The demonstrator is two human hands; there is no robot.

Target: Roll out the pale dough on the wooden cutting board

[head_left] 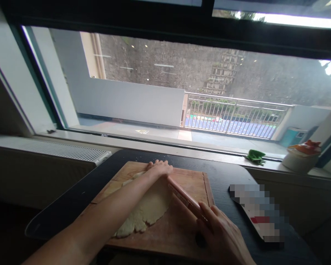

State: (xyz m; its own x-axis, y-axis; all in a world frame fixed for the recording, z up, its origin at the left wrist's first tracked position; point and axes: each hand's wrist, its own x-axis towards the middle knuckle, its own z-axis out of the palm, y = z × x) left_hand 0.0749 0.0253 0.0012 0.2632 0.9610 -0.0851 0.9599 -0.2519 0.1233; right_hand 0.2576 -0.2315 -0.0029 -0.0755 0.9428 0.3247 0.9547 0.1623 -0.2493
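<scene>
A flattened sheet of pale dough (151,206) with a ragged, cracked near edge lies on a wooden cutting board (182,232). Slanting across the dough's right side is a reddish-brown rolling pin (186,197) with printing along it. My right hand (220,228) is wrapped around its near end, above the board's right front corner. Over the pin's far end, near the back of the board, my left hand (160,168) is closed, its fingers curled and partly hidden. My left forearm crosses above the dough and covers much of its left part.
The board rests on a dark table (223,175). A flat item, blurred out (259,213), lies at the table's right. On the windowsill are a green crumpled item (255,156) and a pale pot (300,162). A radiator (57,151) stands left, beneath the window.
</scene>
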